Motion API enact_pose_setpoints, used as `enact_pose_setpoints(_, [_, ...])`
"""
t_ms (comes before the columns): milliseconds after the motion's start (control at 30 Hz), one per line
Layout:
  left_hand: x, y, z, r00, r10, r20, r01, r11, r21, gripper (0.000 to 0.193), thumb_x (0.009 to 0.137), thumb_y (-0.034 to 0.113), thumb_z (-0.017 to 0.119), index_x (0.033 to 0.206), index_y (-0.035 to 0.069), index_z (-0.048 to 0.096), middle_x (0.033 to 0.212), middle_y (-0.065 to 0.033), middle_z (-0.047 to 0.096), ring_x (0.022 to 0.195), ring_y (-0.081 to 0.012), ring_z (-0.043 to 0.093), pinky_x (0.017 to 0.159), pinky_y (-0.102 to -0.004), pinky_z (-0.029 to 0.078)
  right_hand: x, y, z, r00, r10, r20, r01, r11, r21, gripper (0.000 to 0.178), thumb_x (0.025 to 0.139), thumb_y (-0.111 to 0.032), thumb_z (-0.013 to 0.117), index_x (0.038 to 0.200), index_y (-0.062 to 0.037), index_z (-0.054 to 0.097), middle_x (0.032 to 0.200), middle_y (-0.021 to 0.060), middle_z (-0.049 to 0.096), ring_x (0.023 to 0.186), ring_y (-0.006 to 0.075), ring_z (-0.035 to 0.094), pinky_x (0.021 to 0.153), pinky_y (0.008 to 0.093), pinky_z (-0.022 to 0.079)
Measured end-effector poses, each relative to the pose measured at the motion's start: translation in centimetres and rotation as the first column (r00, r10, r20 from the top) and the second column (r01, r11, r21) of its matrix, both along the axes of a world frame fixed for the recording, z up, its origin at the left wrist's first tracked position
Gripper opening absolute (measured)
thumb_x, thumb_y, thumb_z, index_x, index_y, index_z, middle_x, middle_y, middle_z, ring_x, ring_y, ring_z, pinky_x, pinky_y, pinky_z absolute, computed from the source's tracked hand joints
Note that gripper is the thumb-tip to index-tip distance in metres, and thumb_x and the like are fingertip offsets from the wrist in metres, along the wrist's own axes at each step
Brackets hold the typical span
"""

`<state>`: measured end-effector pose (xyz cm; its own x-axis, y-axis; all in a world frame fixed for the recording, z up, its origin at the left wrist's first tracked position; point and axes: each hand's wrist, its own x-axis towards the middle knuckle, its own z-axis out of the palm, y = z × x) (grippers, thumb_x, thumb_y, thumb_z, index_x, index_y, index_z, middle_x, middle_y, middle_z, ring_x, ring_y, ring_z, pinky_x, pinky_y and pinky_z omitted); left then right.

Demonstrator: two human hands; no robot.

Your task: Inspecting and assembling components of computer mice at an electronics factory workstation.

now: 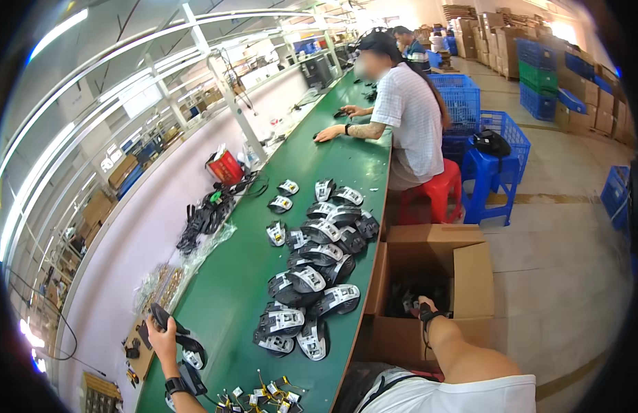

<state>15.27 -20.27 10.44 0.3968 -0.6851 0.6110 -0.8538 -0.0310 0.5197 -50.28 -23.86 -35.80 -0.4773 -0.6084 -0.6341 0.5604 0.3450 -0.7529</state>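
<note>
My left hand is closed around a black mouse shell over the near left of the green workbench. Beside that hand lie more dark mouse parts, one with a white inner plate. My right arm reaches down into an open cardboard box at the bench's right side. The right hand is at dark parts inside it; its fingers are too small and shaded to read. A large heap of mouse shells, black with grey-white inner plates, covers the middle of the bench.
Small wired batteries lie at the near edge. A clear bag of small metal parts and black cables line the left side. Farther up, a co-worker sits on a red stool, near a blue stool and blue crates.
</note>
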Motion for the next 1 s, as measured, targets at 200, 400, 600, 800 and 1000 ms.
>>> enact_pose_setpoints(200, [-4.2,3.5,7.5,0.806,-0.410,-0.427,0.363,0.912,-0.190,0.073,0.083,0.022,0.068,0.142,-0.002,0.032,0.114,-0.0135,0.060,0.092,-0.0193,0.063,0.077,-0.0288,0.052,6.8,-5.9,24.6,0.965,0.261,0.007,-0.213,0.802,-0.558,0.021,0.092,-0.028,0.058,0.105,-0.0117,0.061,0.096,0.0045,0.068,0.080,0.0138,0.063,0.067,0.0273,0.047])
enact_pose_setpoints(400, [-27.3,2.4,9.7,0.211,-0.817,-0.537,0.874,0.403,-0.270,0.085,0.068,0.032,0.082,0.133,0.000,0.038,0.113,-0.0124,0.058,0.106,-0.0221,0.060,0.091,-0.0349,0.050,12.8,1.5,43.6,0.595,0.724,-0.349,-0.484,-0.024,-0.875,0.088,0.081,-0.054,0.067,0.147,-0.0108,0.027,0.145,0.0192,0.038,0.120,0.0330,0.054,0.094,0.0431,0.049])
enact_pose_setpoints(600, [-33.6,4.3,7.9,0.472,-0.789,-0.393,0.880,0.443,0.169,0.081,0.070,0.032,0.079,0.132,0.000,0.039,0.099,-0.0189,0.064,0.087,-0.0265,0.069,0.074,-0.0338,0.055,16.2,5.2,40.7,0.513,0.827,-0.229,-0.474,0.051,-0.879,0.108,0.073,-0.054,0.077,0.151,-0.0097,0.016,0.146,0.0124,0.036,0.134,0.0260,0.039,0.109,0.0409,0.034])
enact_pose_setpoints(800, [-34.8,3.4,5.2,0.604,-0.795,-0.056,0.796,0.597,0.099,0.086,0.069,0.041,0.073,0.130,-0.008,0.039,0.115,-0.0278,0.056,0.105,-0.0407,0.057,0.089,-0.0450,0.047,13.9,4.8,34.7,0.768,0.609,0.198,-0.300,0.615,-0.729,0.050,0.088,-0.032,0.062,0.130,-0.0091,0.049,0.116,0.0073,0.061,0.104,0.0198,0.060,0.093,0.0382,0.049])
enact_pose_setpoints(1000, [-38.3,-1.1,1.1,0.537,-0.812,-0.228,0.843,0.522,0.126,0.068,0.055,0.025,0.075,0.103,-0.013,0.046,0.093,-0.0277,0.054,0.092,-0.0429,0.055,0.081,-0.0465,0.047,9.5,1.2,34.3,0.966,0.183,0.184,0.053,0.557,-0.829,0.043,0.094,-0.027,0.054,0.129,-0.0040,0.047,0.105,0.0056,0.054,0.093,0.0231,0.053,0.079,0.0362,0.047])
